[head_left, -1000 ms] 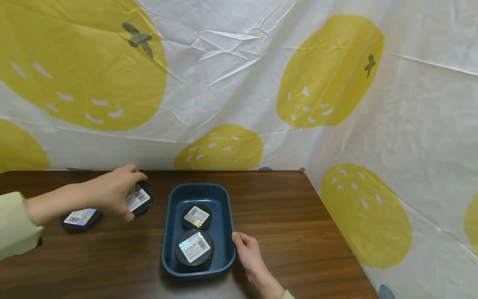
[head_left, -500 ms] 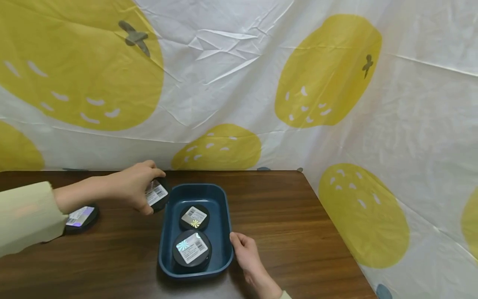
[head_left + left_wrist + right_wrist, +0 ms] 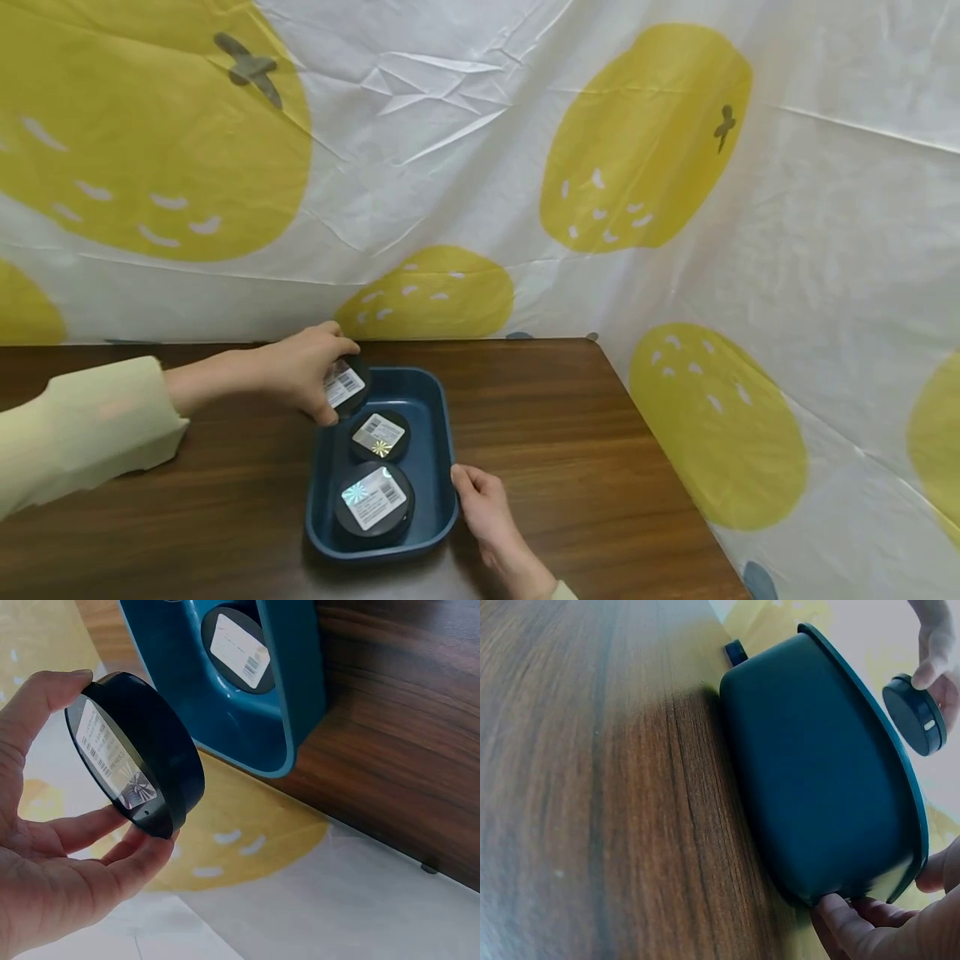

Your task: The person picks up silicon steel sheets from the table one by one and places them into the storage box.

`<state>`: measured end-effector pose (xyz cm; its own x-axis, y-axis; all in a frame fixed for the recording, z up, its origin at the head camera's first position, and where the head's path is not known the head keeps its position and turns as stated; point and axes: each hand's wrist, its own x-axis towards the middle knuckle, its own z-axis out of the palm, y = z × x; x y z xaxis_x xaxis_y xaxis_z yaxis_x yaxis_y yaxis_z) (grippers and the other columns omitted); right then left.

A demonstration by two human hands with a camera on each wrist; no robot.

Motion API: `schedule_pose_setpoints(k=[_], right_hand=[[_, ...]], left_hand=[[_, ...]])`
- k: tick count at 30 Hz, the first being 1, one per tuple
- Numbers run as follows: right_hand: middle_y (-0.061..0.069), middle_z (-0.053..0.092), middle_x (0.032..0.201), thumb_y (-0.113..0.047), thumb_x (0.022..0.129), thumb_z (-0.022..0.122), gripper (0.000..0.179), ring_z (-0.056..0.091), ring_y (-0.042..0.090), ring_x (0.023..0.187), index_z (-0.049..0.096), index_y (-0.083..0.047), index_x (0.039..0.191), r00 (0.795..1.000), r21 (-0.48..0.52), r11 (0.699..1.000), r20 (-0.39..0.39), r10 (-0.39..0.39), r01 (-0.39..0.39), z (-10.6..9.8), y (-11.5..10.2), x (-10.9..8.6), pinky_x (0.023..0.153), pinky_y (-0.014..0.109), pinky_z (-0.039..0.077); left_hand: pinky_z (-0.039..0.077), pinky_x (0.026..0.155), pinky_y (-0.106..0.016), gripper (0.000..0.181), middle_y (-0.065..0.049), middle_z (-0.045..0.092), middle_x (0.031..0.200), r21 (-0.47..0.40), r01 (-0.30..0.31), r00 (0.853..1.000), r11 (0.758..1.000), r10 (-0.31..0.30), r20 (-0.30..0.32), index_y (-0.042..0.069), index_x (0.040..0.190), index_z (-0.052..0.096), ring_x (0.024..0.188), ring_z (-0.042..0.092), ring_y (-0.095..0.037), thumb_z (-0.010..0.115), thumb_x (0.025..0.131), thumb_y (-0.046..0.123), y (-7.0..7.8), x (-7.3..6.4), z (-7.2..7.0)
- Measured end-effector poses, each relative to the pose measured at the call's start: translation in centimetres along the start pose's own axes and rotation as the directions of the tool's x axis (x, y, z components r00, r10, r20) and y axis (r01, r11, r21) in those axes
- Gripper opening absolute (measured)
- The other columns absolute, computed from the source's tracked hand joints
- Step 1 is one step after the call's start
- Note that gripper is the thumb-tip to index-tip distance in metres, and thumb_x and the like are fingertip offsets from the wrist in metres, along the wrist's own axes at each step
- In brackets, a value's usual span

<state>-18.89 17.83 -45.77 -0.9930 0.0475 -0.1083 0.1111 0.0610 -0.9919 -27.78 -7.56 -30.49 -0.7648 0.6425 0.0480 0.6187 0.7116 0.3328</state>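
In the head view my left hand [image 3: 300,371] holds a round black case [image 3: 347,389] with a white barcode label, above the far left corner of the blue tray [image 3: 429,500]. The left wrist view shows the case [image 3: 161,750] tilted, gripped at its rim between thumb and fingertips. Inside the tray sit two more round black labelled cases: a smaller one [image 3: 380,436] and a larger one [image 3: 375,502] nearer me. My right hand [image 3: 489,517] pinches the tray's right wall, thumb at the rim; in the right wrist view its fingers [image 3: 847,919] touch the outside.
Under the tray is a brown wooden table [image 3: 540,433]. A white curtain [image 3: 450,167] with yellow fruit prints hangs behind it and to the right. My left sleeve [image 3: 90,425] crosses the table's left side. In the right wrist view a small dark object [image 3: 736,652] shows beyond the tray.
My left hand has carried the black case rightward to over the tray's far left corner. The sleeve now covers another case on the left. My right hand keeps its hold on the tray.
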Motion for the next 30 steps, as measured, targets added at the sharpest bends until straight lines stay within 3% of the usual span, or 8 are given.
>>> schedule_pose_setpoints(k=[17, 30], right_hand=[[-0.006, 0.041, 0.058, -0.014, 0.095, 0.051, 0.033, 0.037, 0.006, 0.055, 0.061, 0.016, 0.101, 1.000, -0.019, 1.000, -0.012, -0.015, 0.014, 0.5, -0.3, -0.1, 0.052, 0.018, 0.032], [-0.006, 0.039, 0.056, -0.014, 0.096, 0.050, 0.033, 0.034, 0.006, 0.051, 0.060, 0.017, 0.102, 1.000, 0.016, 1.000, -0.005, 0.000, 0.000, 0.3, -0.2, -0.1, 0.048, 0.018, 0.028]], left_hand=[[0.047, 0.071, -0.035, 0.079, -0.021, 0.052, 0.101, 0.028, -0.082, 0.997, 0.996, 0.082, -0.010, -0.014, 0.115, 0.056, 0.085, 0.050, -0.027, 0.087, 0.050, 0.019, 0.7, 2.8, 1.6], [0.045, 0.065, -0.030, 0.075, -0.016, 0.049, 0.095, -0.013, -0.094, 0.994, 0.995, 0.095, 0.051, -0.013, 0.114, 0.055, 0.082, 0.047, -0.025, 0.086, 0.052, 0.017, 0.9, 4.0, 2.9]])
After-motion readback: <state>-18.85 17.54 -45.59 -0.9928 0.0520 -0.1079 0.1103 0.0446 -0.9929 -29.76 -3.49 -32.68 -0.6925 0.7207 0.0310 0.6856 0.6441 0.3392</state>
